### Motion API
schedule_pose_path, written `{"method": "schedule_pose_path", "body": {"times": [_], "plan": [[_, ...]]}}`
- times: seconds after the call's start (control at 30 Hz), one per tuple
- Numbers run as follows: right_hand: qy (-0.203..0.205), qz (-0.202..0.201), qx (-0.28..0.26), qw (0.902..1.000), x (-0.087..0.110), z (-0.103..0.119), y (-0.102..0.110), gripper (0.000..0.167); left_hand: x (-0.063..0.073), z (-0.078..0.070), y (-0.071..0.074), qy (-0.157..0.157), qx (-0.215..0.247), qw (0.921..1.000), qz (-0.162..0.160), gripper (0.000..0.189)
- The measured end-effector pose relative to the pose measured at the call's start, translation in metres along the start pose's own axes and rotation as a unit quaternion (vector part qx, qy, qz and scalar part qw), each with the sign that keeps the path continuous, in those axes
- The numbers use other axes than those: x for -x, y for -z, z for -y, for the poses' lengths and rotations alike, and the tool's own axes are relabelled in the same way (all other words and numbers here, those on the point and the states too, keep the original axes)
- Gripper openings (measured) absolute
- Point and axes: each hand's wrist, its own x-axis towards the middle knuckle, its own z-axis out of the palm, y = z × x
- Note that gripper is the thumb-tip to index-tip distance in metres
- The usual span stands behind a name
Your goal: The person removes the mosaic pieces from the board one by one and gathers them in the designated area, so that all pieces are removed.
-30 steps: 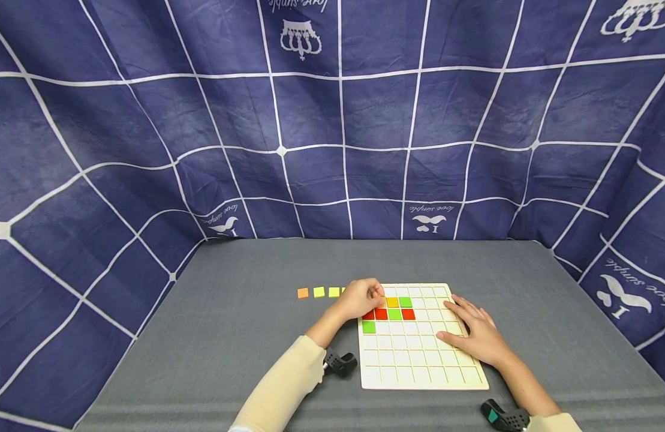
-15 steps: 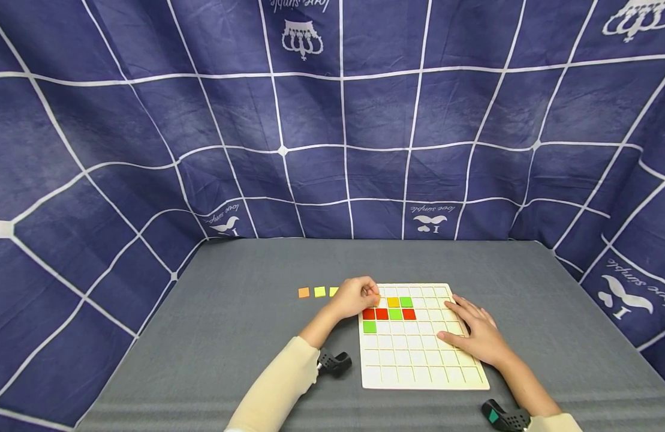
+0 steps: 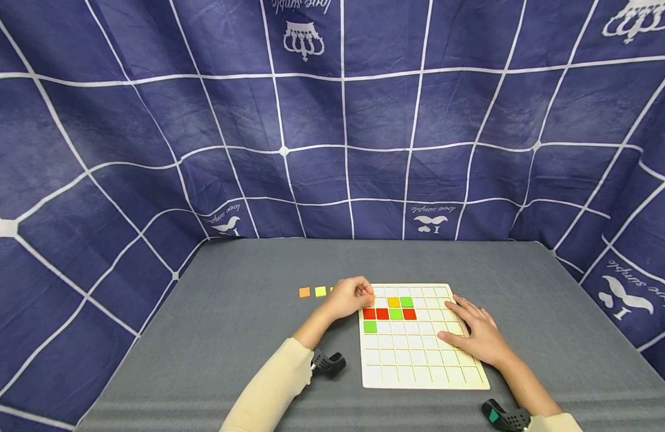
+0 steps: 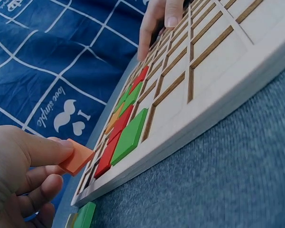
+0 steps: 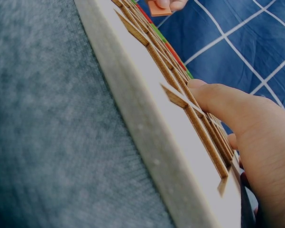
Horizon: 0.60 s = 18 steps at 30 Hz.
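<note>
My left hand pinches an orange square tile between thumb and forefinger at the board's far left corner. In the left wrist view the tile is tilted, its corner close over the board's edge. The pale gridded board carries red tiles, green tiles and one yellow-orange tile in its upper left cells. My right hand rests along the board's right edge, fingers spread, with the thumb over the grid. Its other fingers are mostly hidden in the right wrist view.
Left of the board, a loose orange tile and a yellow tile lie on the grey table. My left hand partly covers another yellow one. A green tile lies beside the board's edge. A blue checked cloth hangs behind.
My left hand has shifted left along the board's upper rows with the orange tile, uncovering board cells and covering more of the loose yellow tiles. The right hand has stayed in place.
</note>
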Motion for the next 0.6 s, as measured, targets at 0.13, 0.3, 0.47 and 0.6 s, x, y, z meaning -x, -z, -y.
{"method": "schedule_pose_path", "body": {"times": [0.13, 0.3, 0.47, 0.6], "plan": [[-0.001, -0.001, 0.0, 1.0, 0.0, 0.0, 0.0, 0.079, 0.002, 0.001, 0.003, 0.0, -0.004, 1.0, -0.004, 0.005], [-0.002, 0.001, 0.001, 1.0, 0.0, 0.0, 0.0, 0.079, 0.005, 0.003, 0.007, 0.001, -0.004, 1.0, -0.007, 0.005], [-0.001, -0.001, -0.002, 1.0, 0.0, -0.001, -0.001, 0.079, 0.009, 0.005, 0.009, -0.003, -0.004, 0.9999, -0.015, 0.005], [0.0, -0.003, -0.003, 1.0, 0.0, -0.003, -0.002, 0.079, 0.011, 0.007, 0.011, -0.014, 0.0, 0.9996, -0.024, 0.006]]}}
